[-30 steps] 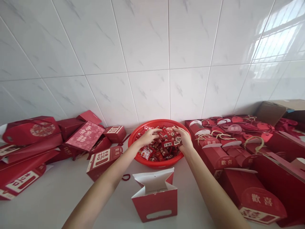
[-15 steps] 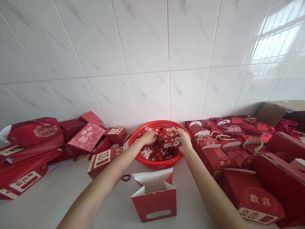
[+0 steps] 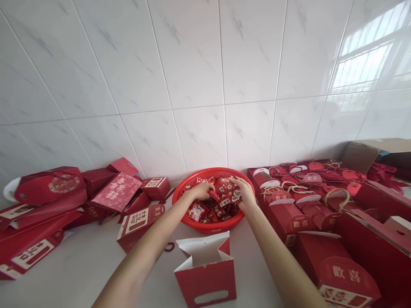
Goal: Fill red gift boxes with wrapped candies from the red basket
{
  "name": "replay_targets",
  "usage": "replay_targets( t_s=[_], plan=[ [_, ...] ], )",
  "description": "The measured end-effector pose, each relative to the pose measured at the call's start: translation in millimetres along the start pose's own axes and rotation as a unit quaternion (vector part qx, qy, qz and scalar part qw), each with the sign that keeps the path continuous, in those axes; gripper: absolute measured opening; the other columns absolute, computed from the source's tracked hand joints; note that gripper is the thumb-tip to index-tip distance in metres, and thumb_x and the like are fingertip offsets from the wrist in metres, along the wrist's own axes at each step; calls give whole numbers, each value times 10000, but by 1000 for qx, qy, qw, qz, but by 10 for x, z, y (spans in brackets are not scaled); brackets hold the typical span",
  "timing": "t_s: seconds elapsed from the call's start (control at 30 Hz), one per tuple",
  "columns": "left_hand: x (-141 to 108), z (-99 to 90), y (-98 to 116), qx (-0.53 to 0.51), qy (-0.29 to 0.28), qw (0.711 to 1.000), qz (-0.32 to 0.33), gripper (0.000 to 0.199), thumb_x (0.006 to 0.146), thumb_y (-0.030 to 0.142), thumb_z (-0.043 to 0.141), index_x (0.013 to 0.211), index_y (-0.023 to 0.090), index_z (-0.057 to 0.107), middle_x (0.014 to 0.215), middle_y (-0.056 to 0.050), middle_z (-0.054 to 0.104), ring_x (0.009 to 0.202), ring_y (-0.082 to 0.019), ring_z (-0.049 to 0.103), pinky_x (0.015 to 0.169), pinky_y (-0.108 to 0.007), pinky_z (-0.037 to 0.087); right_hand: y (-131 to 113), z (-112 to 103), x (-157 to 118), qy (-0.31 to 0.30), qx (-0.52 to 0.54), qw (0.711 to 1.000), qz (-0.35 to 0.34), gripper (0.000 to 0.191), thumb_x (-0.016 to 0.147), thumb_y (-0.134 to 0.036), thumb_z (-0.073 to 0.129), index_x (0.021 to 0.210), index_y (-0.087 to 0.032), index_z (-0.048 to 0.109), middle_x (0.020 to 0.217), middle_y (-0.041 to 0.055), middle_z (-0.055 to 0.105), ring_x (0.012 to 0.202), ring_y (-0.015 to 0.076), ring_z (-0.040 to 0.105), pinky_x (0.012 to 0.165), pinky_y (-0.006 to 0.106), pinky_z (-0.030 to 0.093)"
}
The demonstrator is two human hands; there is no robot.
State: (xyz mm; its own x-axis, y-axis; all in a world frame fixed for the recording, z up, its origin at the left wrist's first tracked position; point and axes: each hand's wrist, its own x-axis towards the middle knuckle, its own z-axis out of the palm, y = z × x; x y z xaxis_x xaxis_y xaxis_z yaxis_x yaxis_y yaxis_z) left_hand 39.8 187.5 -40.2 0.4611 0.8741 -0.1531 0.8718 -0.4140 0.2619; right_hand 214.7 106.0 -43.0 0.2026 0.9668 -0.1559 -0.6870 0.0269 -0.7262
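Both my hands are inside a red plastic basket (image 3: pixel 210 172) filled with small red wrapped candies (image 3: pixel 212 215). My left hand (image 3: pixel 202 191) is closed, a red-wrapped candy (image 3: pixel 214 195) showing at its fingertips. At the basket's right side my right hand (image 3: pixel 244 193) is curled round printed red candy packets (image 3: pixel 228 189), fingers over their far edge. Its thumb is partly hidden. In front of the basket, a red gift box (image 3: pixel 206 280) stands upright with its white-lined top unfolded and an oval slot in its near side.
Red gift boxes (image 3: pixel 117 191) lie piled on the left of the white table (image 3: pixel 86 261). On the right stand closed boxes (image 3: pixel 287 216) with rope handles, beside a large red carton (image 3: pixel 369 239). A brown cardboard box (image 3: pixel 362 154) sits far right. A tiled wall (image 3: pixel 199 85) rises behind.
The view has tilted slightly upward, so the things sit lower. My left hand has shifted a little right within the basket, and a red candy now shows at its fingertips. My right hand keeps the packets.
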Motion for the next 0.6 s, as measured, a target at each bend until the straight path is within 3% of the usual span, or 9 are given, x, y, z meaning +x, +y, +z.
replay_targets(
  t_s=[0.1,0.17,0.27,0.33,0.43,0.6],
  plan=[
    [-140,-70,22,-64,52,996,26,435,771,98,577,1167,224,706,1207,-44,735,1097,-223,676,892,-277,527,4,1,4,-10,-2,1000,-4,222,557,-167,779,682,-198,597,571,-45,627,478,120,556,419,233,449],
    [-265,-96,33,-185,99,976,50,419,796,185,619,1208,214,692,1315,-58,686,1193,-235,627,956,-294,507,0,4,-7,-20,-5,1000,-7,230,540,-174,787,688,-195,611,588,-39,640,489,121,561,423,232,449],
    [-513,-104,59,-408,128,901,73,457,768,314,708,1208,191,704,1265,-84,701,1111,-249,650,929,-333,515,-8,10,-35,-36,-9,999,-10,268,509,-190,805,723,-188,643,641,-20,678,526,130,586,426,226,449],
    [-703,-106,99,-491,116,859,80,486,760,379,739,1201,177,719,1141,-92,734,968,-222,672,876,-337,519,-13,13,-56,-45,-12,999,-11,291,492,-196,814,735,-187,655,658,-15,689,539,132,594,420,221,443],
    [-988,-131,202,-543,105,826,108,443,753,390,772,1136,167,757,1027,-91,745,905,-197,661,869,-322,510,-28,24,-92,-54,-21,998,-11,293,483,-200,820,722,-189,652,644,-20,682,537,131,595,415,216,436],
    [-1457,-224,391,-535,164,814,157,431,724,329,839,1119,189,740,1104,-84,724,934,-181,665,839,-288,538,-119,71,-192,-55,-40,998,-10,305,491,-198,822,737,-202,642,638,-35,679,519,130,591,410,220,428]
  ],
)
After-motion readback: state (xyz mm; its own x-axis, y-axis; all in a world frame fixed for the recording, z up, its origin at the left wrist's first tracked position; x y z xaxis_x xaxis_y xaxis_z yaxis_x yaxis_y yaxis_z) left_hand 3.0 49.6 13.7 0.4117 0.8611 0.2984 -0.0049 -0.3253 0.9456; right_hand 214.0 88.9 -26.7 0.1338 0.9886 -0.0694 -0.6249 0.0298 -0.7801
